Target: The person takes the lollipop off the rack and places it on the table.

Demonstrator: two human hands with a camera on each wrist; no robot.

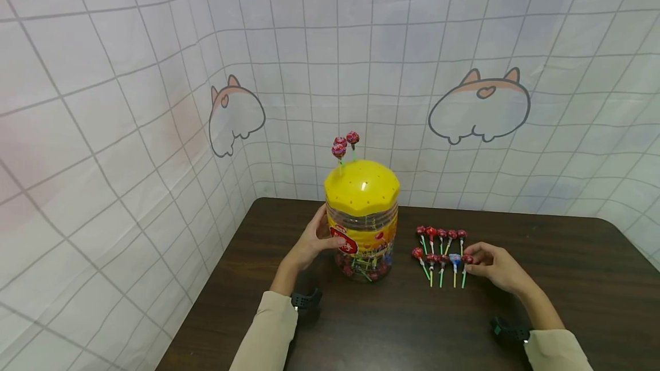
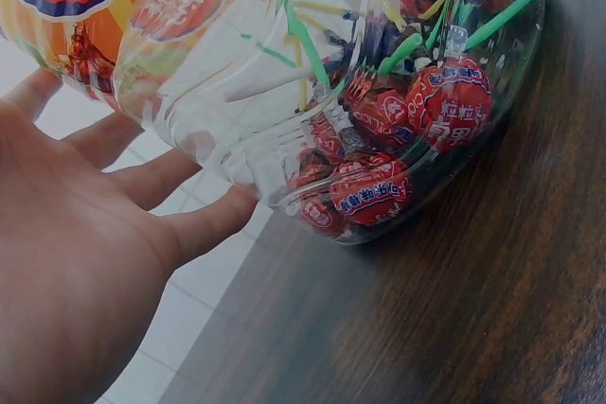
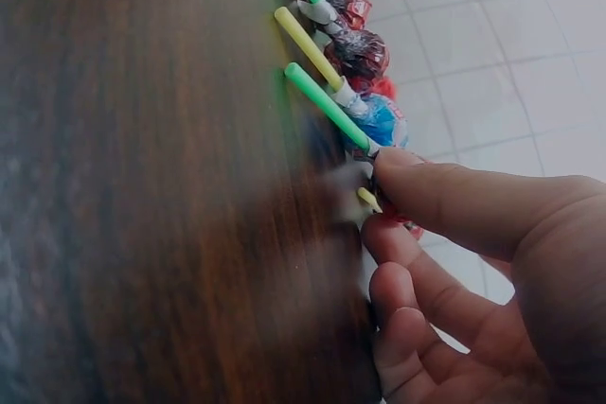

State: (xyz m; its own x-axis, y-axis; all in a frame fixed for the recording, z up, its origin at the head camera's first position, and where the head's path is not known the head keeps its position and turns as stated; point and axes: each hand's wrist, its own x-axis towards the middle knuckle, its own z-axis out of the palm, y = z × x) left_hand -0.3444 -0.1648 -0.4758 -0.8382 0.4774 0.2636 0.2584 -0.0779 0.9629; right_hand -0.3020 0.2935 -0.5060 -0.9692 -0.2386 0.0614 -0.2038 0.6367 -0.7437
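On the table stands a clear plastic candy jar [image 1: 362,245] with a yellow lid [image 1: 362,188] dotted with small holes. Three lollipops [image 1: 353,138] stick up out of the lid, and more lollipops [image 2: 450,101] lie inside at the bottom. My left hand [image 1: 313,241] holds the jar's left side, thumb across the label and fingers spread behind. To the right, lollipops lie in two rows, mostly red with one blue lollipop [image 1: 455,260]. My right hand [image 1: 491,268] pinches a red lollipop with a green stick [image 3: 325,105] at the near row's right end; its head is mostly hidden by the thumb.
The dark wooden table [image 1: 412,325] meets a white grid-patterned curtain [image 1: 309,102] at its back and left edges. Dark bands [image 1: 306,299] are on both wrists. In the back row, a red lollipop [image 1: 462,234] lies just beyond the right hand.
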